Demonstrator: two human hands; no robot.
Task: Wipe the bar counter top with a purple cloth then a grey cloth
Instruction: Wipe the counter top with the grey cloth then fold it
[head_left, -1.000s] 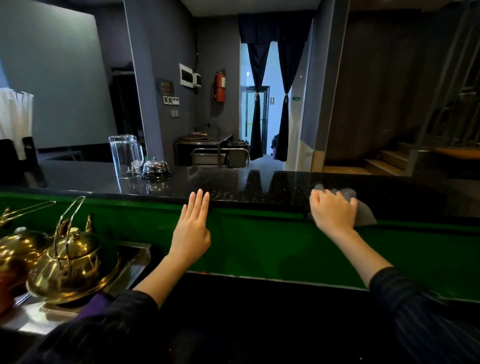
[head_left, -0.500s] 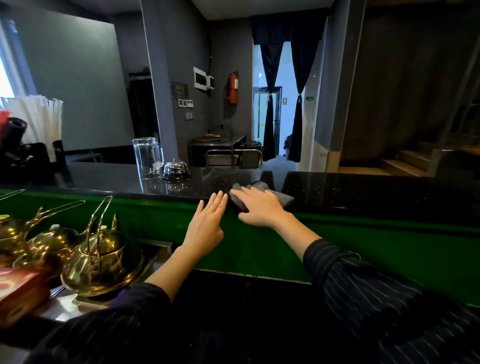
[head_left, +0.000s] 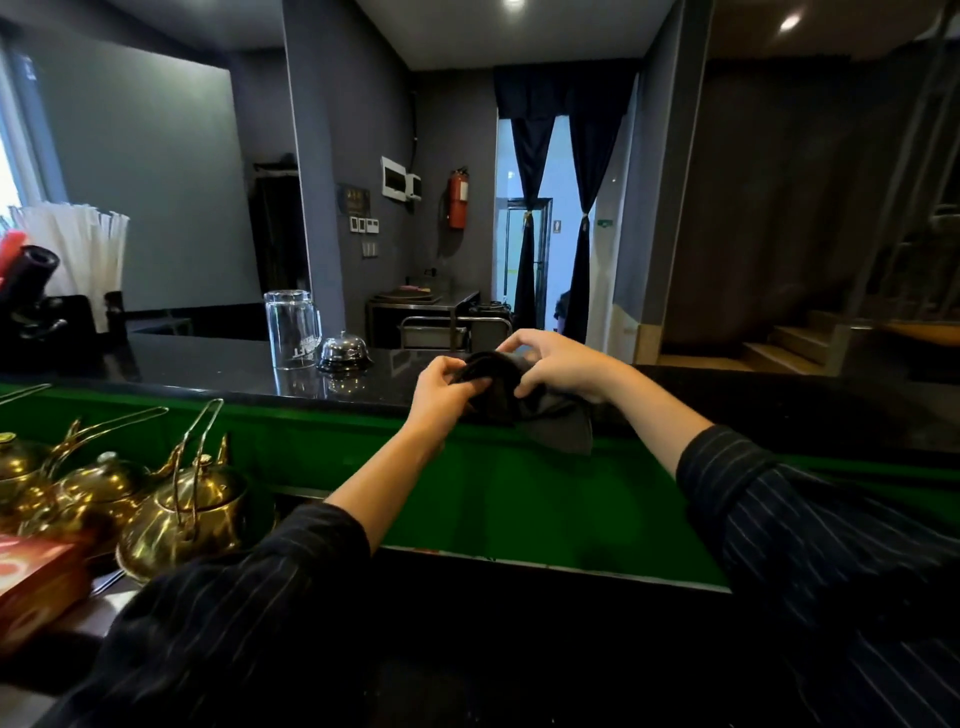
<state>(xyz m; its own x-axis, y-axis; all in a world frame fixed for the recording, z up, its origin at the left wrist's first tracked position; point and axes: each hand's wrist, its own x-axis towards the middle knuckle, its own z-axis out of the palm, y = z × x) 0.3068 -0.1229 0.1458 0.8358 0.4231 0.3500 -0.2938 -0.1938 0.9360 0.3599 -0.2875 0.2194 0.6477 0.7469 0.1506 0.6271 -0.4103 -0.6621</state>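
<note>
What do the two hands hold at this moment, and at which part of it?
Both hold the grey cloth: the left hand pinches its bunched left end, the right hand grips its top, and one corner hangs free below.

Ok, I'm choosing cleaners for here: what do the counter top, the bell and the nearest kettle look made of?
The bar counter top looks like polished black stone, perhaps granite: fine speckles, mirror-like reflections. The service bell seems chromed metal: a bright silvery dome. The nearest kettle looks like polished brass or brass plating, golden and glossy.
</note>
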